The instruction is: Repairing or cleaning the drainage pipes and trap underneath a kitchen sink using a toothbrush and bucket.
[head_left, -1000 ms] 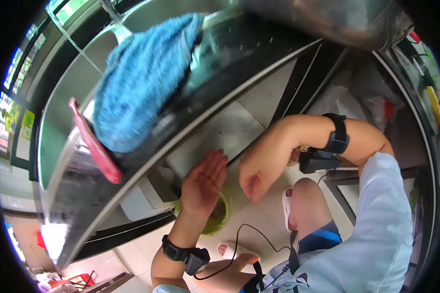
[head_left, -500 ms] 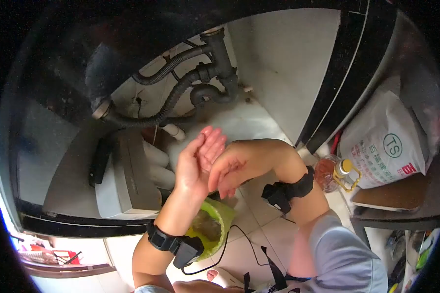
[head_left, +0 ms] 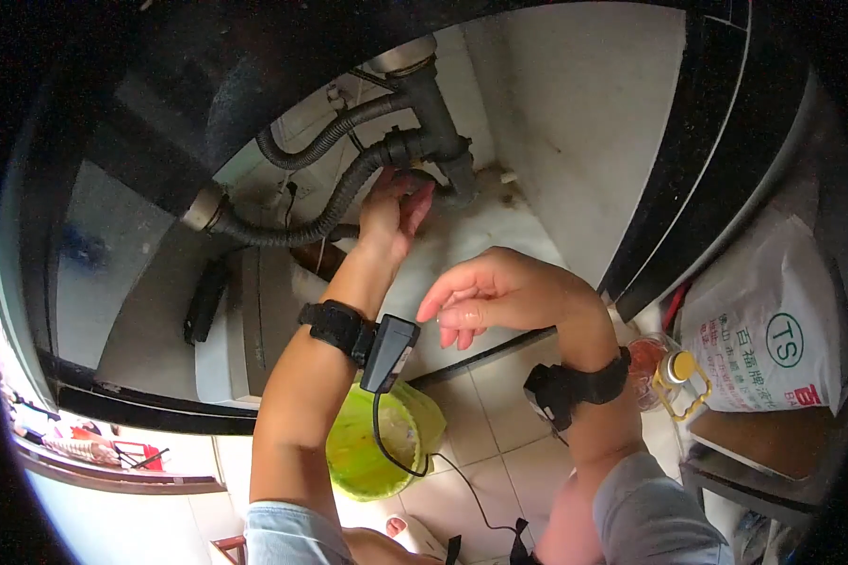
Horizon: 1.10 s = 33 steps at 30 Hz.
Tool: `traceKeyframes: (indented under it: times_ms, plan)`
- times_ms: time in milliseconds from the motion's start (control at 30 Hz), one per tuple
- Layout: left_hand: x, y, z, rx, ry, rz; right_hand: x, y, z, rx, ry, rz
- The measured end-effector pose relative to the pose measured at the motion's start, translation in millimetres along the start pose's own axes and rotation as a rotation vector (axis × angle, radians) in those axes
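My left hand (head_left: 396, 215) reaches into the cabinet under a sink. Its fingers curl against the bend of the dark grey drain trap (head_left: 462, 174), and the pipe hides part of them. From the trap, a ribbed drain hose (head_left: 334, 202) runs left to a second metal drain fitting (head_left: 201, 208). Lower and to the right, my right hand (head_left: 490, 294) hangs in the air with nothing in it, fingers loosely bent and apart. Each forearm wears a black strap with a small device (head_left: 391, 354).
Below my left forearm stands a yellow-green bin (head_left: 349, 461) on the tiled floor. At right are a bottle with a yellow cap and handle (head_left: 674, 369) and a white printed sack (head_left: 744, 330). A white-and-grey box-shaped unit (head_left: 219, 353) sits inside the cabinet at left.
My hands were close together, palm near palm, and have parted. The left went up and forward to the drain trap; the right shifted slightly right, its fingers spreading. The view moved a little.
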<state>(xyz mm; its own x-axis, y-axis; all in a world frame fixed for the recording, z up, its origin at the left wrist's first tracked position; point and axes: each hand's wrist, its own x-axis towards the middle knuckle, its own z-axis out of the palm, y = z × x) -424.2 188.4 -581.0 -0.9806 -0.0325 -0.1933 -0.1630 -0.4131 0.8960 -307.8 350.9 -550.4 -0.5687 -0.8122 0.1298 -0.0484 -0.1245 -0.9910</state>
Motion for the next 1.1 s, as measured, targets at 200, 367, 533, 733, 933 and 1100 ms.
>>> traceKeyframes:
  times_ms: [200,367,533,733,933,1100]
  plan:
    - [17.6,-3.7,0.2,-0.141,-0.028,-0.044,5.4,12.0,-7.6,0.048,0.058,-0.084]
    - [34.5,-11.1,-8.7,-0.182,-0.071,-0.093,13.4,16.4,-7.1,0.033,0.046,-0.039]
    - [39.0,-7.7,-8.9,-0.151,-0.037,-0.112,7.7,16.3,-11.2,0.064,0.074,-0.061]
    - [14.3,9.3,-1.4,1.014,0.006,0.730,13.2,22.7,-16.8,0.031,0.105,-0.046]
    - [51.9,40.2,-6.0,1.782,0.024,1.117,18.2,27.5,-16.4,0.053,0.081,-0.061]
    - [76.9,59.2,-0.8,1.795,-0.264,0.759,12.1,24.4,-21.4,0.048,0.080,-0.063]
